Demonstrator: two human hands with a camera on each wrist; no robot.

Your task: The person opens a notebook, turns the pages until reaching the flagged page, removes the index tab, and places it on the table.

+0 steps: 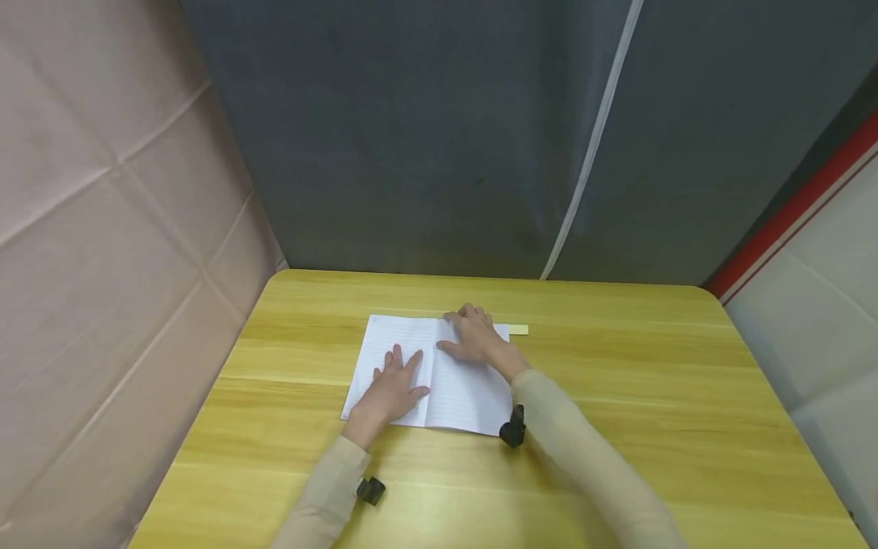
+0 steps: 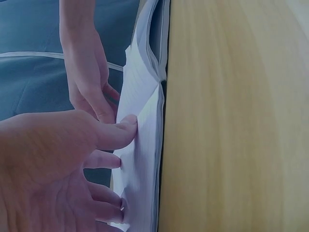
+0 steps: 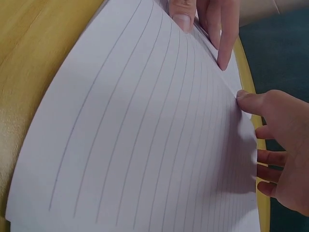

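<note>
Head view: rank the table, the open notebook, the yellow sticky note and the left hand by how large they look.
1. table
2. open notebook
3. left hand, flat on the left page
4. yellow sticky note, by far the smallest, lying just past the notebook's far right corner

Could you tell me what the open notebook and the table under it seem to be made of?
The notebook looks like thin white paper, matt and ruled with fine grey lines; its page bows softly in the right wrist view. The table looks like wood or a wood-grain laminate, yellow with long streaks and a slight sheen; which of the two cannot be told.
</note>
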